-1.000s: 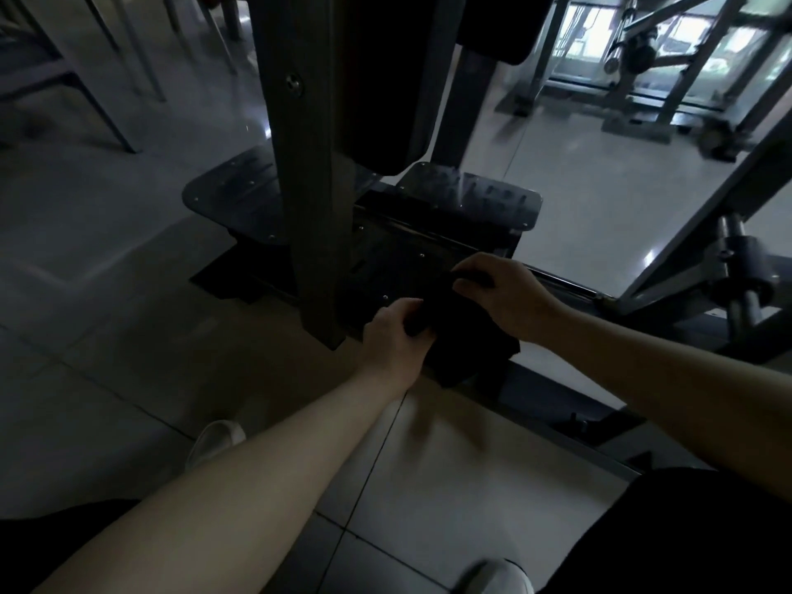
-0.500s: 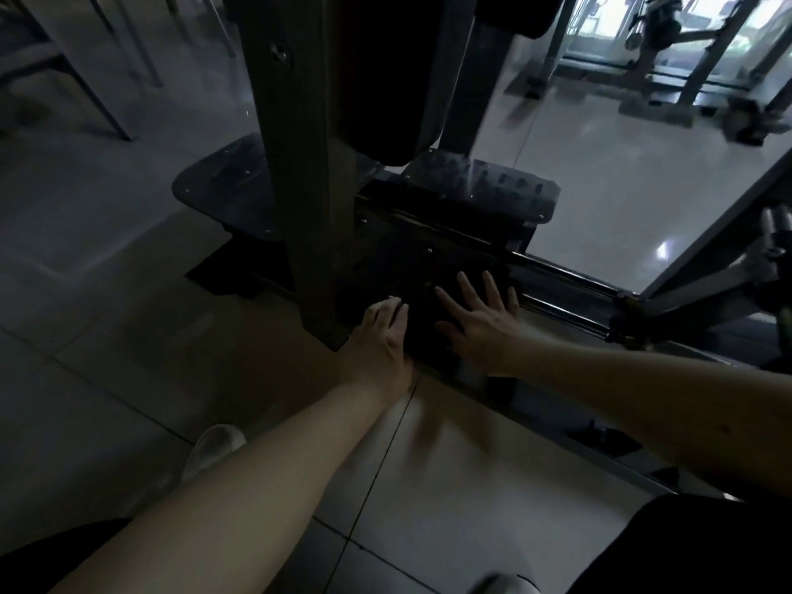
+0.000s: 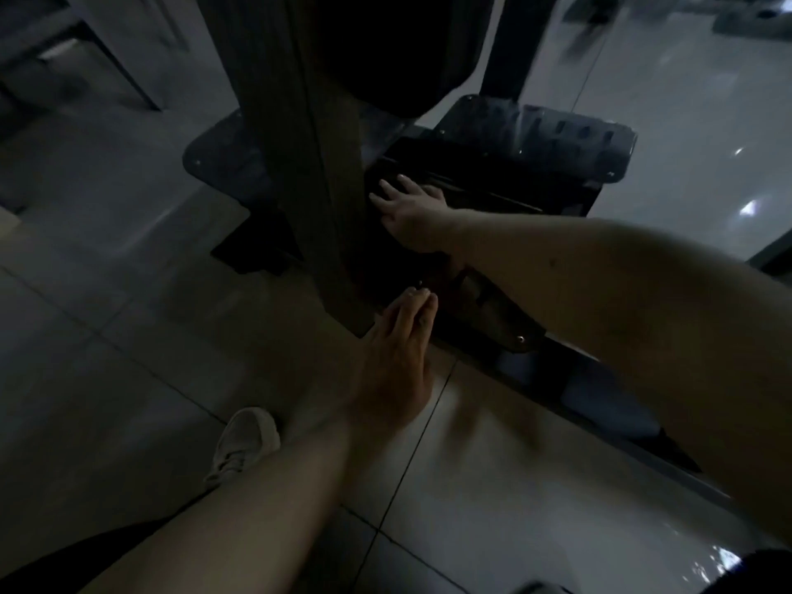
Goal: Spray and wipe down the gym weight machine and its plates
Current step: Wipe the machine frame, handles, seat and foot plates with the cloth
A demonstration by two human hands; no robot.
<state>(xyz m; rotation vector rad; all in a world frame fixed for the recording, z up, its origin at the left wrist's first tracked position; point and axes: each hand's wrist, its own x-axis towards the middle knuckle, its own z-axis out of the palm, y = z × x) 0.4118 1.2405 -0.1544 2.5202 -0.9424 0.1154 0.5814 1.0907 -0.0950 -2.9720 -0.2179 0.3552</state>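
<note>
I judge this as mid-wipe on the weight machine [image 3: 480, 165], centre frame. My right hand [image 3: 413, 214], grip spread flat, presses its dark plate. My left hand [image 3: 398, 358], fingers straight and together, points at the base below. I cannot make out a cloth in the shadow. The next move calls for an even sweep across.

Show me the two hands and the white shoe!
left hand [image 3: 396, 362]: head view, back of the hand.
right hand [image 3: 413, 214]: head view, back of the hand.
white shoe [image 3: 244, 443]: head view, laces on top.
</note>
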